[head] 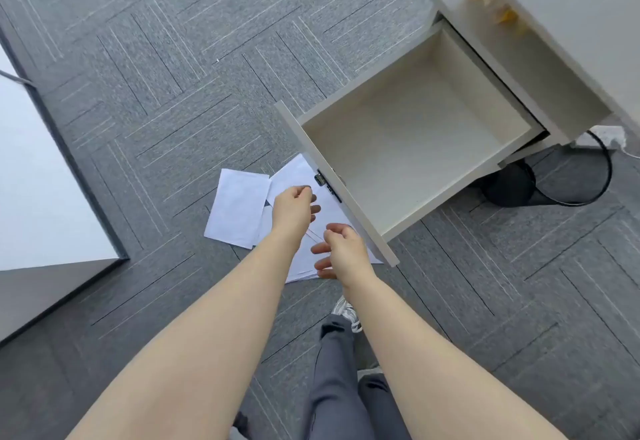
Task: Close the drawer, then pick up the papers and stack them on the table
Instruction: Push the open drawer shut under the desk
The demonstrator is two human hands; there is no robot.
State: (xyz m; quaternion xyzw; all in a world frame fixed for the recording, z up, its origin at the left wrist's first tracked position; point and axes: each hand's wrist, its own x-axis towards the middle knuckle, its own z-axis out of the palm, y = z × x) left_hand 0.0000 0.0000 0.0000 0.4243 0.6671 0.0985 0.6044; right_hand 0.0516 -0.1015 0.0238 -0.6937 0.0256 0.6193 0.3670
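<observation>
Drawer [412, 141] open, papers [239, 207] beside it; my left hand [294, 205] and right hand [341, 249] released, push next.

matt drawer [408, 148], paper sheets [239, 207], rough carpet [173, 93]

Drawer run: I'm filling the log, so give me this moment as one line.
drawer: open, empty | papers: on floor | left hand: open, above papers | right hand: open, near drawer front | step: drawer not yet closed
</observation>
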